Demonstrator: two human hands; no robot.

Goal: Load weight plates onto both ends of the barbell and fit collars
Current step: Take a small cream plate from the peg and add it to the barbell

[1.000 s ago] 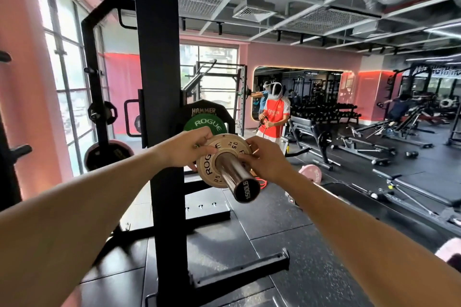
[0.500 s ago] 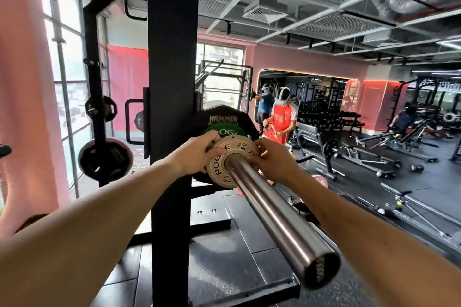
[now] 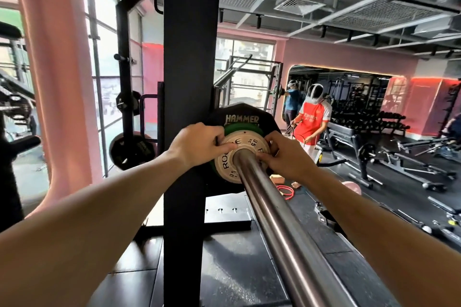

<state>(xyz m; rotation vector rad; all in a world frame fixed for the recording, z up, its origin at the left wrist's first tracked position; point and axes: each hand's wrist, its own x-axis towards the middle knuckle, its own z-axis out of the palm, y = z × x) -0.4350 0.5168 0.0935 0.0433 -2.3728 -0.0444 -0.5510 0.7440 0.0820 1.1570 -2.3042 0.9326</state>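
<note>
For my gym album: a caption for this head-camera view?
Both hands, left and right, press a small tan plate along the barbell sleeve against the green plate.

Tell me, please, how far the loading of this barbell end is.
Done: a black Hammer plate and a green plate already sit on the sleeve. In hand: the left hand and right hand grip the small tan Rogue plate at its rim, against the green one. Left: no collar is on this sleeve yet; the other end is out of view.
</note>
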